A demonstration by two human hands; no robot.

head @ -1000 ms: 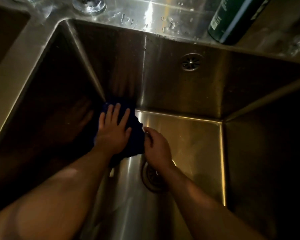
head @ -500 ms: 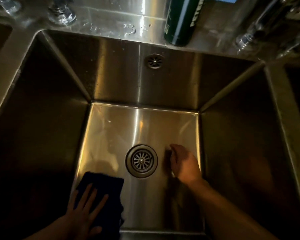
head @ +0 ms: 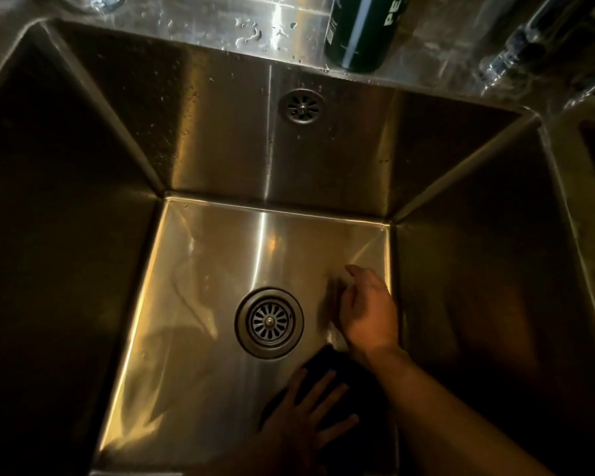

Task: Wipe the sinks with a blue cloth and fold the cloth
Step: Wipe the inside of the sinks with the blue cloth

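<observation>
Surface: a steel sink [head: 220, 132] with brushed metal. Its floor shines in warm light and its side walls are dark.
Landmark: the round drain [head: 268, 322], near the middle of the floor.
Room: dim, and little of it shows. Behind the drain, above the back wall, is a wet ledge [head: 220, 15] with water drops.
Back wall: a small round overflow [head: 302, 106] sits straight behind the drain, and drops are on the wall to its left.
Bottle [head: 361, 29]: dark green, standing on the ledge behind the drain and to the right.
Cloth place: the cloth [head: 327, 376] lies on the floor, in front of the drain and to its right, close to the rim of the drain.
Cloth direction: one corner points toward the drain. The long axis I cannot tell, because a hand and a forearm cover much of it.
Cloth look: almost black in this light, soft and rumpled.
Left hand [head: 306, 417]: flat on the cloth with fingers straight and spread, pressing it down.
Right hand [head: 366, 310]: just right of the drain with its back up and fingers loosely bent toward the floor. It grips nothing, and its forearm crosses over the cloth.
</observation>
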